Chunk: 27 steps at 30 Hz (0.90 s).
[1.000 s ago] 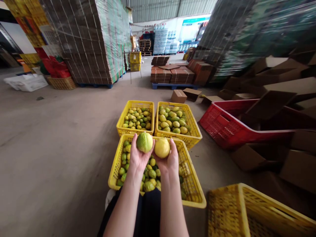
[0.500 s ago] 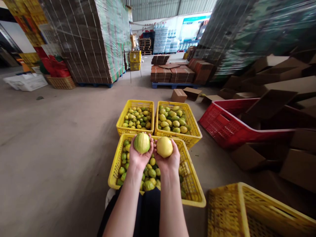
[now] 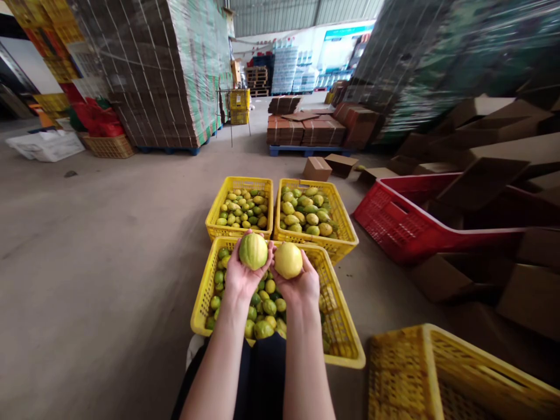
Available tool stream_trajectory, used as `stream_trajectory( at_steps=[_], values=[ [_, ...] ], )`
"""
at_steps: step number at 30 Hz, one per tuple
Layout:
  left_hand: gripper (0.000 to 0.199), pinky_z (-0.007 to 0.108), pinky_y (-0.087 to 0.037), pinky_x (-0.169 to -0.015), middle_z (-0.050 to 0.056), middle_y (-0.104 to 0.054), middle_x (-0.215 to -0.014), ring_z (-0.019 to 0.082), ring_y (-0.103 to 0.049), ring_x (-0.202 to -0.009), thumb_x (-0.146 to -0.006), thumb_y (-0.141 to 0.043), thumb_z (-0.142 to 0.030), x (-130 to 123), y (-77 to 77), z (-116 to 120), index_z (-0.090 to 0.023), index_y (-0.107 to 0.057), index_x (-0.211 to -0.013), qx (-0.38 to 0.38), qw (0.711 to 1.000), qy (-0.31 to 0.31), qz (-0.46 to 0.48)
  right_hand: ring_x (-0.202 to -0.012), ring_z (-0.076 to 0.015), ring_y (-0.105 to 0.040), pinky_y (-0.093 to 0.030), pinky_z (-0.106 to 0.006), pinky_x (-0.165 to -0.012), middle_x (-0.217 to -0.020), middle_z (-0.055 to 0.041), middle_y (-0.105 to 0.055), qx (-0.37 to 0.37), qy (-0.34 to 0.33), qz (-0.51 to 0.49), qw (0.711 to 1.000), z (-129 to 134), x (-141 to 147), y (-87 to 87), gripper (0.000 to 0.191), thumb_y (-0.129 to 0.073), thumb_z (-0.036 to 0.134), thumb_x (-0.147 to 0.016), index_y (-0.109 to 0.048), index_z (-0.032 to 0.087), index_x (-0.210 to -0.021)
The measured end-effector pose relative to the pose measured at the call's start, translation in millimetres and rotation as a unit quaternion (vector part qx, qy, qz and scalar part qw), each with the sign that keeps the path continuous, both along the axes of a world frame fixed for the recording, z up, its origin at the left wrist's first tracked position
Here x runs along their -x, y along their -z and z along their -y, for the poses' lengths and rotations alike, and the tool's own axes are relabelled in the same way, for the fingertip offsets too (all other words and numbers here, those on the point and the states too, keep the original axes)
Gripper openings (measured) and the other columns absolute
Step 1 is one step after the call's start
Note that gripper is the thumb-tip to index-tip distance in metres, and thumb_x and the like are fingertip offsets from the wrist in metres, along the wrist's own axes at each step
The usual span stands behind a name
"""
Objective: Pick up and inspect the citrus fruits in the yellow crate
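My left hand [image 3: 242, 279] is palm up, its fingers curled round a green-and-yellow striped fruit [image 3: 253, 251]. Beside it, my right hand [image 3: 298, 284] cups a plain pale yellow fruit [image 3: 288, 260]. Both hands are above the near yellow crate [image 3: 345, 315], which holds many green and yellow fruits; my hands and forearms hide part of them. Just beyond stand two more yellow crates, the left one [image 3: 211, 219] with smaller fruits and the right one [image 3: 347, 228] with larger ones.
A red crate [image 3: 394, 233] and open cardboard boxes [image 3: 531, 291] lie to the right. Another yellow crate [image 3: 396, 373] is at the lower right. Ahead, flattened cartons [image 3: 324, 131] sit on a blue pallet, between tall wrapped stacks.
Both hands still hold their fruits. The striped fruit has moved slightly up and right, the yellow one slightly left, so the two are a little closer together.
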State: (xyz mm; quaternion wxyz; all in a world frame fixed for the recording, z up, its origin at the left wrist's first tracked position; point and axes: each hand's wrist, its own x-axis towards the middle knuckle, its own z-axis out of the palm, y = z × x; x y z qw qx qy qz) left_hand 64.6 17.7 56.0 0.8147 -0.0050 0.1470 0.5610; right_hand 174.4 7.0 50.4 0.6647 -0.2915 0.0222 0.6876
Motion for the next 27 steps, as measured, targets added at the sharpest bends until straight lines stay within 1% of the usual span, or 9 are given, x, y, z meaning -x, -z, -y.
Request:
stream_trajectory(
  at_steps=[4,7,11,16,21,22,24,25,27],
  values=[
    [0.033,0.033,-0.054,-0.068,0.007,-0.064,-0.101,0.027,-0.059,-0.102,-0.089,-0.038,-0.033,0.2,1.0,-0.6,-0.024,-0.059,-0.113,0.012,1.0,-0.021,-0.013,-0.068,-0.0203,-0.066,-0.055,-0.039,-0.063,-0.073,-0.0085,-0.069,0.008,-0.009,0.005,1.0,0.5,0.5,-0.1,0.034,-0.03,0.033,-0.089,-0.06,0.016,-0.091],
    [0.032,0.027,-0.054,-0.063,0.007,-0.065,-0.098,0.024,-0.06,-0.097,-0.087,-0.042,-0.034,-0.9,1.6,-0.3,-0.024,-0.059,-0.112,0.037,0.999,-0.028,-0.005,-0.068,-0.0207,-0.066,-0.055,-0.041,-0.064,-0.071,-0.0064,-0.068,0.015,-0.005,0.0,1.0,0.5,1.4,0.8,0.031,-0.033,0.032,-0.088,-0.059,0.018,-0.095],
    [0.031,0.023,-0.052,-0.06,0.005,-0.065,-0.096,0.021,-0.061,-0.094,-0.084,-0.047,-0.037,-2.7,0.2,2.0,-0.025,-0.06,-0.11,0.053,0.998,-0.025,0.024,-0.068,-0.0201,-0.066,-0.055,-0.04,-0.064,-0.071,-0.0054,-0.067,0.015,-0.002,-0.007,1.0,0.0,2.4,2.4,0.029,-0.035,0.031,-0.088,-0.06,0.018,-0.096],
    [0.028,0.023,-0.053,-0.063,0.005,-0.065,-0.096,0.02,-0.06,-0.095,-0.082,-0.051,-0.034,-4.1,-0.8,3.9,-0.023,-0.061,-0.106,0.058,0.997,-0.037,0.033,-0.063,-0.0182,-0.064,-0.055,-0.036,-0.061,-0.073,-0.0048,-0.068,0.011,0.002,-0.021,1.0,-0.2,3.4,4.0,0.027,-0.036,0.03,-0.087,-0.059,0.018,-0.093],
    [0.027,0.026,-0.053,-0.063,0.006,-0.065,-0.094,0.021,-0.061,-0.092,-0.079,-0.053,-0.031,-2.7,1.1,0.9,-0.022,-0.063,-0.103,0.052,0.998,-0.039,0.016,-0.061,-0.0159,-0.063,-0.054,-0.031,-0.059,-0.067,-0.0025,-0.065,0.032,0.019,-0.011,0.999,-6.0,8.7,8.7,0.024,-0.039,0.034,-0.085,-0.057,0.018,-0.088],
    [0.026,0.026,-0.053,-0.064,0.005,-0.065,-0.093,0.022,-0.061,-0.092,-0.079,-0.054,-0.03,-1.8,1.2,0.1,-0.022,-0.063,-0.102,0.054,0.998,-0.042,0.009,-0.061,-0.0146,-0.062,-0.054,-0.028,-0.059,-0.066,-0.0015,-0.065,0.04,0.01,0.002,0.999,-7.9,9.1,11.5,0.023,-0.04,0.034,-0.084,-0.056,0.018,-0.086],
    [0.023,0.028,-0.054,-0.064,0.005,-0.065,-0.092,0.023,-0.062,-0.092,-0.077,-0.056,-0.029,0.5,0.9,-0.8,-0.021,-0.064,-0.098,0.058,0.997,-0.045,-0.005,-0.062,-0.0124,-0.062,-0.052,-0.023,-0.056,-0.067,0.0,-0.064,0.061,-0.035,0.044,0.997,-10.9,6.9,20.6,0.02,-0.044,0.035,-0.083,-0.055,0.019,-0.085],
    [0.022,0.028,-0.054,-0.063,0.005,-0.065,-0.092,0.023,-0.062,-0.092,-0.077,-0.056,-0.029,1.8,0.6,-0.9,-0.021,-0.064,-0.096,0.06,0.997,-0.044,-0.012,-0.061,-0.0118,-0.061,-0.05,-0.021,-0.053,-0.068,0.0002,-0.063,0.077,-0.067,0.074,0.992,-11.3,3.9,27.1,0.019,-0.045,0.036,-0.082,-0.055,0.019,-0.085],
    [0.019,0.03,-0.054,-0.062,0.005,-0.065,-0.091,0.023,-0.063,-0.09,-0.077,-0.056,-0.028,4.4,-0.4,-0.5,-0.021,-0.064,-0.094,0.064,0.997,-0.038,-0.027,-0.059,-0.0137,-0.061,-0.047,-0.02,-0.046,-0.069,-0.003,-0.063,0.107,-0.11,0.111,0.982,-8.7,-5.6,44.1,0.02,-0.049,0.035,-0.08,-0.056,0.017,-0.087]
  ],
)
